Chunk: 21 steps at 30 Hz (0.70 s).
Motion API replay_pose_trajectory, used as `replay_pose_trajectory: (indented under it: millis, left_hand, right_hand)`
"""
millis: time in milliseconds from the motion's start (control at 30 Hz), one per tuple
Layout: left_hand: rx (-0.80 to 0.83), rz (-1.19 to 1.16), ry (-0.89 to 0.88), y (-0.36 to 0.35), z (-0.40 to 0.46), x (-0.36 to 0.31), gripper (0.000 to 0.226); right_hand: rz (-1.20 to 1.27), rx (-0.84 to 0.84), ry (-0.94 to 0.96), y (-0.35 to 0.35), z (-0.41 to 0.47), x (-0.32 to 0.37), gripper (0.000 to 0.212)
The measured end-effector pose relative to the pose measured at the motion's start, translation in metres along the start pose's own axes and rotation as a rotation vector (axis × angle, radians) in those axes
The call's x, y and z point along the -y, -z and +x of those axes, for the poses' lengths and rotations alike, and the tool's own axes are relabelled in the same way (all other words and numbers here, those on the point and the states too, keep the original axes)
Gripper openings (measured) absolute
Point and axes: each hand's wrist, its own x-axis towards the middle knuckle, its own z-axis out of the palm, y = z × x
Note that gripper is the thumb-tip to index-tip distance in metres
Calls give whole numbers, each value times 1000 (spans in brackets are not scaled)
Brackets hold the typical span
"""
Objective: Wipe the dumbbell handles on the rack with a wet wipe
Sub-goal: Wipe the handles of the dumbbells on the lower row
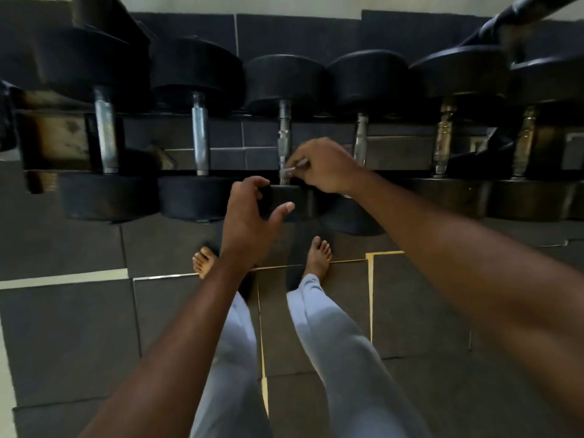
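1. Overhead, six dumbbells are being carried on the rack (57, 137).
2. Both arms are being stretched forward to the third dumbbell (286, 86).
3. Its near head is being cupped by the left hand (249, 213), fingers curled.
4. The wet wipe (295, 168) is being pinched against its handle (284, 137) by the right hand (325, 165).

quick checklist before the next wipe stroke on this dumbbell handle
1. Wipe in right hand: ok, a small pale wipe is pinched in its fingers.
2. Wipe touching the handle: ok, pressed near its lower end.
3. Left hand steadying the dumbbell: cannot tell, it curls at the near weight head, contact unclear.
4. Upper handle free to stroke: ok, bare metal shows.
5. Wipe still wet: cannot tell.
6. Feet out from under the rack: not ok, bare toes sit close to it.
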Motion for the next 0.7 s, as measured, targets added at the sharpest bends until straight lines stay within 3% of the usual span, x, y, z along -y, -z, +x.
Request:
replay_pose_trajectory:
  millis: [367,533,700]
  left_hand:
    - [-10,-58,79,-3,-3,1,60]
    - [-6,-57,61,-1,-5,3,59]
    - [-12,-71,59,-2,-4,4,59]
  right_hand:
    - [-376,128,117,-12,41,35,14]
    - [-163,77,-2,-11,20,12,18]
    - [185,80,-363,-18,5,-25,19]
